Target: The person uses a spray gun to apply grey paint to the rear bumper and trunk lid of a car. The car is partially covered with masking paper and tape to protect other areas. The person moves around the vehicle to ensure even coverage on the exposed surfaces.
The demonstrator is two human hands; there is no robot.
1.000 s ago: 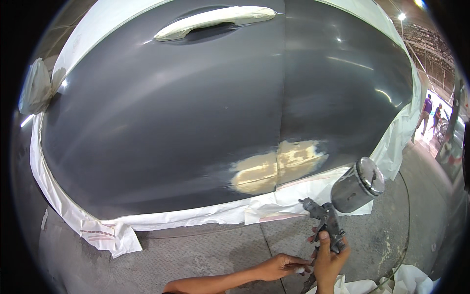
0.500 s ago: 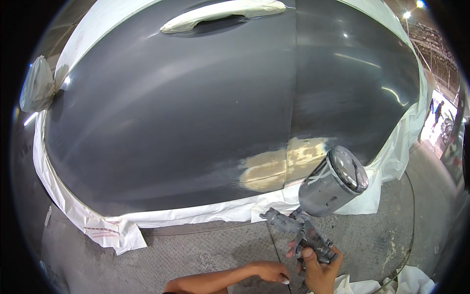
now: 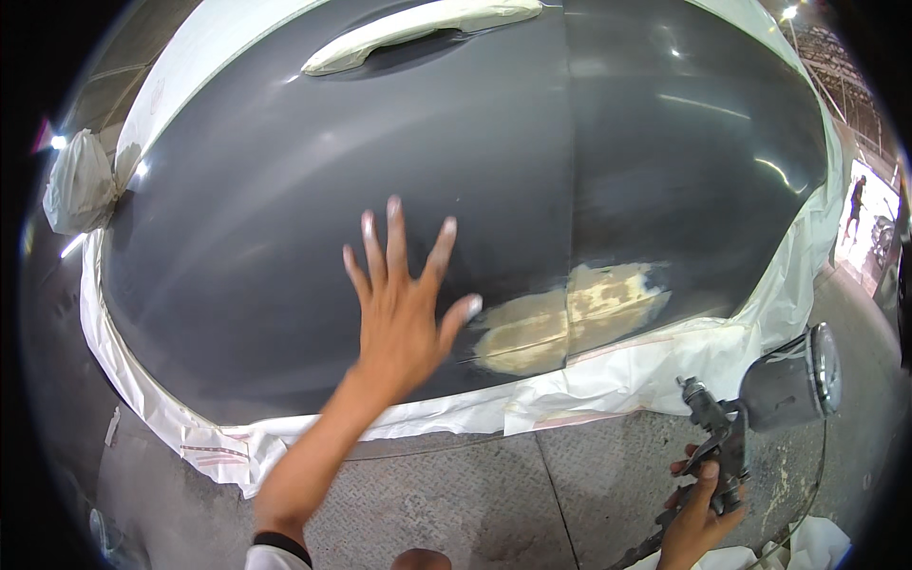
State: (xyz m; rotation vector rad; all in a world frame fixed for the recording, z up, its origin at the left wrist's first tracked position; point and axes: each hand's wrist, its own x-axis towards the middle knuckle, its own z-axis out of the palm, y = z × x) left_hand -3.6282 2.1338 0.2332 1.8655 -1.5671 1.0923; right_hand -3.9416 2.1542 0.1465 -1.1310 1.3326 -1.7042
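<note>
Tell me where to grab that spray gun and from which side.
Grip the spray gun by its slim handle below the body, coming from underneath, as the right hand does. The bulky cup sits up top, tilted right, and the nozzle points left toward the masked car panel, so both ends are poor holds. The left hand lies spread on the panel.
</note>
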